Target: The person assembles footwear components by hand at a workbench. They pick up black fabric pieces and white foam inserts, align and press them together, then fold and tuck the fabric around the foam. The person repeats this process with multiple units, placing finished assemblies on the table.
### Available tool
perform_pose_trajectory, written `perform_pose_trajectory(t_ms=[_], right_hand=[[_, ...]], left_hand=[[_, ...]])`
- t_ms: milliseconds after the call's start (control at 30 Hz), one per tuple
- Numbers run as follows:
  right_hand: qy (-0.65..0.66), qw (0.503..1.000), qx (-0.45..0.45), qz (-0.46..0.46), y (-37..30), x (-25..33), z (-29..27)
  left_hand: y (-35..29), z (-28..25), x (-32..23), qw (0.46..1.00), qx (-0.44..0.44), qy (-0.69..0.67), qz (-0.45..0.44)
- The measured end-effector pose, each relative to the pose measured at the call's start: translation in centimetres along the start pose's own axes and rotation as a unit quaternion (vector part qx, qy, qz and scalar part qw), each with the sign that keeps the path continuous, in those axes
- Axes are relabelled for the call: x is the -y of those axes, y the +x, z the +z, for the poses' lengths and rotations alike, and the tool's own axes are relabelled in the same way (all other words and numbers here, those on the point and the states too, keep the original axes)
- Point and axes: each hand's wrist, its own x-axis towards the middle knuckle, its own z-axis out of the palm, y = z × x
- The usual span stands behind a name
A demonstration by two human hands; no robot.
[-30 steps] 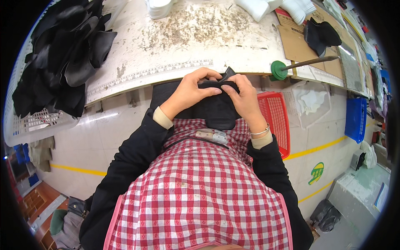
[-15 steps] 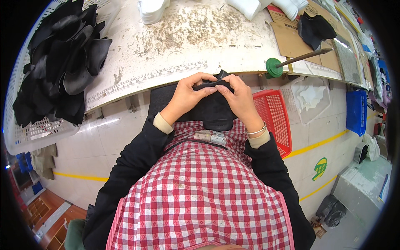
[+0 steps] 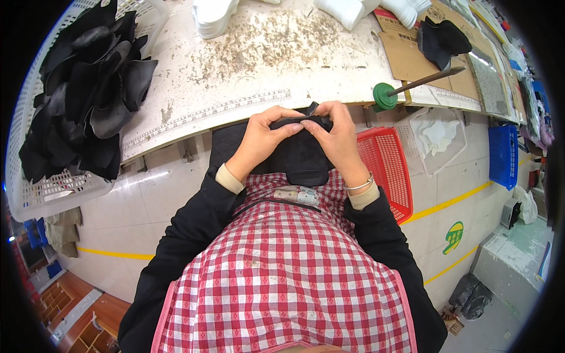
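Note:
A black piece that looks like a shoe upper (image 3: 301, 157) lies over my lap, just below the table's front edge. My left hand (image 3: 263, 138) pinches its far edge between thumb and fingers. Close beside it, my right hand (image 3: 339, 136) grips the same edge, the two thumbs nearly touching. A short black strip (image 3: 312, 108) sticks up between the fingertips. Under the piece, more black material (image 3: 223, 144) shows to the left of my left wrist.
A white basket (image 3: 35, 197) heaped with black pieces (image 3: 88, 88) stands at the left. On the worn table (image 3: 259, 59) are stacked white shaped pieces (image 3: 215, 17), cardboard (image 3: 400, 56), another black piece (image 3: 441, 42) and a green-based metal spike (image 3: 385, 96). A red basket (image 3: 385, 170) sits below, right.
My right fingers have shifted slightly along the far edge, and the strip between the fingertips has tilted and sits a little lower. Both hands keep their hold.

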Motion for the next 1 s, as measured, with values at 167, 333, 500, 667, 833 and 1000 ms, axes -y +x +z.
perform_pose_trajectory(t_ms=[167,333,500,667,833,1000], right_hand=[[-0.143,0.952,0.039,-0.269,3.0,-0.1,-1.9],[-0.021,0.97,0.142,-0.194,5.1,-1.7,-2.6],[0.08,0.973,0.191,-0.107,5.2,-2.1,-2.2],[0.137,0.969,0.201,0.04,4.5,-1.5,-2.5],[0.042,0.983,0.167,0.058,1.6,-1.5,-2.2],[-0.157,0.974,0.149,0.069,-2.5,-2.9,0.4]], left_hand=[[0.3,-0.2,-0.2,1.0,0.017,0.003,0.006],[0.3,-0.7,-0.3,0.997,0.015,-0.065,-0.033],[0.2,-0.5,-0.8,0.997,-0.016,-0.066,0.027],[0.6,-0.7,-1.9,0.997,-0.02,-0.078,-0.016],[-0.3,0.3,0.1,0.989,-0.012,-0.113,-0.098],[-2.2,2.1,3.7,0.986,-0.025,0.107,-0.124]])
